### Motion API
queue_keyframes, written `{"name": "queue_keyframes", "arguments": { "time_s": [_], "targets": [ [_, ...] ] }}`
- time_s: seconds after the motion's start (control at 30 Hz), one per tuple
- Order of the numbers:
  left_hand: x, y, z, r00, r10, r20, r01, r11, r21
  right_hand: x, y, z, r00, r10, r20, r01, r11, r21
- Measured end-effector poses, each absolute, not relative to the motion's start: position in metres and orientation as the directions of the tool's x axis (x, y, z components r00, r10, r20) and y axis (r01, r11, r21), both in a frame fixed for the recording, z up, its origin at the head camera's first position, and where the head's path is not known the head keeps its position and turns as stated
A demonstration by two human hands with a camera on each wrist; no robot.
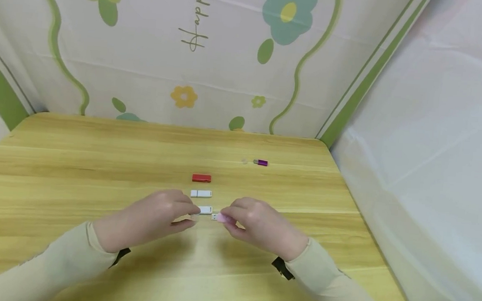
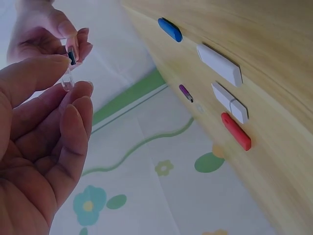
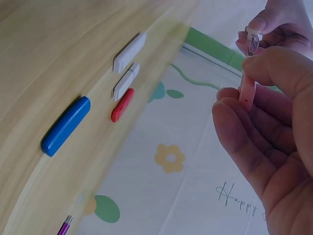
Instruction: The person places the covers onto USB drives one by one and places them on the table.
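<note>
Thumb and fingers of my right hand pinch a pink USB flash drive, its bare metal plug pointing at the left hand. My left hand pinches a small clear cap between thumb and fingertips. Cap and plug face each other across a short gap in the head view, both held above the table. Just behind the hands lies a white flash drive, partly covered by the left fingertips in the head view. A blue flash drive shows in both wrist views but is hidden in the head view.
Farther back on the wooden table lie another white flash drive and a red one. Toward the back right is a purple flash drive beside a small clear piece. A flowered cloth hangs behind the table.
</note>
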State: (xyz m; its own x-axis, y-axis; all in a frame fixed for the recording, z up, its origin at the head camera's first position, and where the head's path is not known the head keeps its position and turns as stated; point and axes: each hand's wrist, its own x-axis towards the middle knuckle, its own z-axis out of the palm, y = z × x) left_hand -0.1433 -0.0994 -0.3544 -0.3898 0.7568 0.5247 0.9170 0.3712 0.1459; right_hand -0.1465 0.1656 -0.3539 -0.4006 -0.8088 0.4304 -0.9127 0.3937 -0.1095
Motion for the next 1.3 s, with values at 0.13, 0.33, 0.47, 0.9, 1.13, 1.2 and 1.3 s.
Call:
{"name": "queue_keyframes", "arguments": {
  "time_s": [0.13, 0.33, 0.47, 0.9, 1.13, 1.2, 1.3],
  "targets": [
    [-0.139, -0.099, -0.354, -0.367, 0.756, 0.543, 0.925, 0.36, 0.124, -0.143, 0.161, -0.353, -0.388, -0.809, 0.441, -0.918, 0.379, -0.114],
    [-0.132, -0.098, -0.353, -0.374, 0.757, 0.536, 0.921, 0.37, 0.12, -0.139, 0.155, -0.353, -0.36, -0.811, 0.461, -0.929, 0.358, -0.096],
    [-0.129, -0.098, -0.354, -0.366, 0.757, 0.541, 0.923, 0.368, 0.109, -0.137, 0.152, -0.352, -0.351, -0.817, 0.457, -0.932, 0.352, -0.085],
    [-0.124, -0.098, -0.353, -0.346, 0.749, 0.565, 0.927, 0.365, 0.083, -0.132, 0.145, -0.349, -0.344, -0.819, 0.458, -0.936, 0.341, -0.093],
    [-0.123, -0.1, -0.352, -0.37, 0.741, 0.561, 0.92, 0.377, 0.109, -0.133, 0.143, -0.35, -0.313, -0.821, 0.478, -0.945, 0.322, -0.066],
    [-0.122, -0.1, -0.352, -0.375, 0.738, 0.561, 0.918, 0.381, 0.113, -0.133, 0.142, -0.35, -0.308, -0.821, 0.481, -0.946, 0.318, -0.063],
    [-0.121, -0.101, -0.352, -0.381, 0.733, 0.564, 0.916, 0.384, 0.12, -0.133, 0.141, -0.35, -0.309, -0.819, 0.484, -0.946, 0.317, -0.067]
  ]
}}
